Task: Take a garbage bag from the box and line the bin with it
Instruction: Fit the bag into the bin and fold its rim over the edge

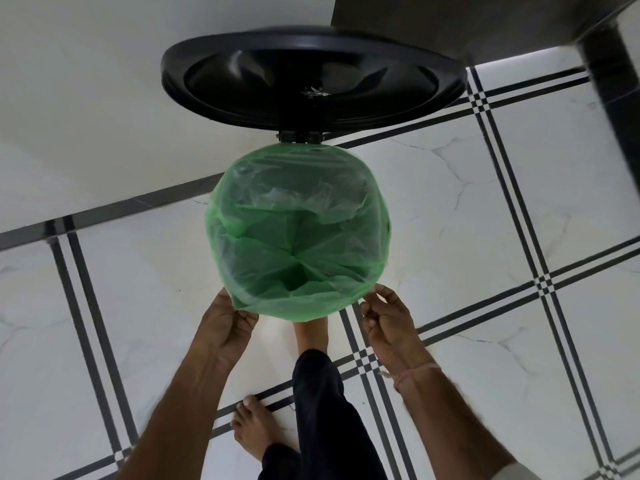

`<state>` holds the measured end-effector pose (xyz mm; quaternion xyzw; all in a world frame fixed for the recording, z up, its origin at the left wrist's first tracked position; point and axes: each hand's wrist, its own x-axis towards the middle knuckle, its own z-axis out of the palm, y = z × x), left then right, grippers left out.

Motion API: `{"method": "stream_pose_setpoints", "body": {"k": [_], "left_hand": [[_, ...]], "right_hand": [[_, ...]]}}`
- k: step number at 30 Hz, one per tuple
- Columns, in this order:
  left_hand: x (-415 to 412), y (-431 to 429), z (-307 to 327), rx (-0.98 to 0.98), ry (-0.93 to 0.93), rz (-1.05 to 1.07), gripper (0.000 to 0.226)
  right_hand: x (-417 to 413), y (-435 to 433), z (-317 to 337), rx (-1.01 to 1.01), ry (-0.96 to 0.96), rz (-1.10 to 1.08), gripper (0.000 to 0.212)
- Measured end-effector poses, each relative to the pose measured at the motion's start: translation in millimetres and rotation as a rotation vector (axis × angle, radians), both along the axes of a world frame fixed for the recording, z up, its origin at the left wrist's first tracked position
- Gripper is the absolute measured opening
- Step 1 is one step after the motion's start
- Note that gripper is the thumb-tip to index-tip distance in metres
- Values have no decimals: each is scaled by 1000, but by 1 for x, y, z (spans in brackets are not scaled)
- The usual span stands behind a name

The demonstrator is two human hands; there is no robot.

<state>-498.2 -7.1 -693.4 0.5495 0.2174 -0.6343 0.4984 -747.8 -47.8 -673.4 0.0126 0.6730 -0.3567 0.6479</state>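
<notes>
Both hands point(228, 323) point(388, 320) gripping bag point(298, 237), bin upright

There is one view only, from a wide-angle camera on the person's head, looking almost straight down from above and close over the bin point(298, 233), which sits at mid-frame. The far side of the scene, with the raised lid point(313, 76) and the wall point(86, 98), is at the top; the near side, with both forearms, a trouser leg point(329, 420) and a bare foot point(254, 431), is at the bottom. The lens bends the floor point(485, 237) lines toward the edges.
</notes>
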Motion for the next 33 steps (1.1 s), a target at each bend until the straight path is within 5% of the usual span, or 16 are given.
{"method": "stream_pose_setpoints", "body": {"k": [2, 5, 9, 14, 22, 26, 31, 33], "left_hand": [[-1, -2, -6, -4, -12, 50, 32], [-4, 2, 0, -43, -24, 105, 24], [-7, 8, 26, -114, -29, 149, 46], [-14, 15, 27, -80, -184, 77, 14], [-27, 14, 18, -32, 68, 362, 28], [-26, 8, 1, 50, 100, 286, 25], [-12, -4, -6, -14, 83, 165, 22], [-14, -3, 3, -64, 95, 161, 43]], "right_hand": [[6, -1, 10, -66, -37, -105, 17], [12, 5, 23, -137, -86, -98, 58], [22, 15, 27, -144, -6, -3, 18], [28, 21, 27, -115, 57, -95, 6], [25, 26, 4, 21, -228, -232, 16], [17, 20, -15, 156, -178, -154, 15], [14, 2, 11, -30, -204, -152, 50], [19, 4, 24, -108, -140, -92, 44]]}}
